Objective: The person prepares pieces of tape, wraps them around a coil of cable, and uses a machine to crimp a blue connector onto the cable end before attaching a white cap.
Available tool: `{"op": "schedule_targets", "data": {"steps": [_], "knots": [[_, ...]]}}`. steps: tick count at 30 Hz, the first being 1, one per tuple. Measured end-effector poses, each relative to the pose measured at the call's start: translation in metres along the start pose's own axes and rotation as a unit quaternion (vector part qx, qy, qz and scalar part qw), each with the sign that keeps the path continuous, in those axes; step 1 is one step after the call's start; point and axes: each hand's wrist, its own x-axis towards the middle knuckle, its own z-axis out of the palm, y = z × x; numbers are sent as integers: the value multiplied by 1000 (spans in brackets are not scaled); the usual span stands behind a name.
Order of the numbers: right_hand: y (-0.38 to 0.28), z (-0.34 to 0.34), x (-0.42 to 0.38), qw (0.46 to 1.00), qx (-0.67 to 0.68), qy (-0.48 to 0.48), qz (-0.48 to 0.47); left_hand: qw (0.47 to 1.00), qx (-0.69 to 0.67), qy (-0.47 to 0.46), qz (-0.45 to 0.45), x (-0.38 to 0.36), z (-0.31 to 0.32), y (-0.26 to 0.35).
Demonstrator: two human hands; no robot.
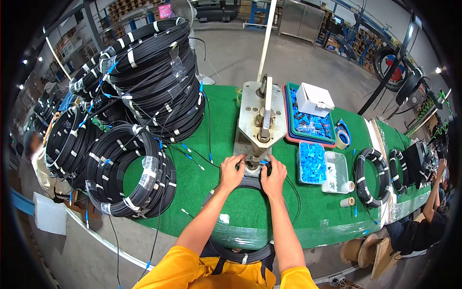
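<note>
A metal bench press [262,113] with a lever handle stands on the green table, its ram over a small base. My left hand [232,172] is at the left of that base, thumb and index finger closed around the black cable; the fingertips partly hide it. At the right side, my right hand [274,177] pinches a small blue connector [264,162] close under the ram. A coil of black cable [250,182] lies between my forearms and hangs over the table's front edge by my lap.
Tall stacks of black cable coils [154,86] stand at left, with loose blue-tipped ends. Right of the press are a tray of blue parts [308,124] with a white box [314,99], a tub of blue pieces [312,163] and another coil [372,177]. A co-worker's arm [431,192] shows far right.
</note>
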Motion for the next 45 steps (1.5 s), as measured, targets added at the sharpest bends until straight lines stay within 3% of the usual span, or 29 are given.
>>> {"op": "schedule_targets", "data": {"steps": [4,13,45], "knots": [[-1,-3,-2,998,-56,-3,-41,1000,18,-13,-11,0,0,4],[-2,0,-3,994,-96,-42,3,999,-27,-22,-36,3,-2,6],[-1,2,-4,992,-116,-41,29,997,6,-34,-70,3,1,4]]}}
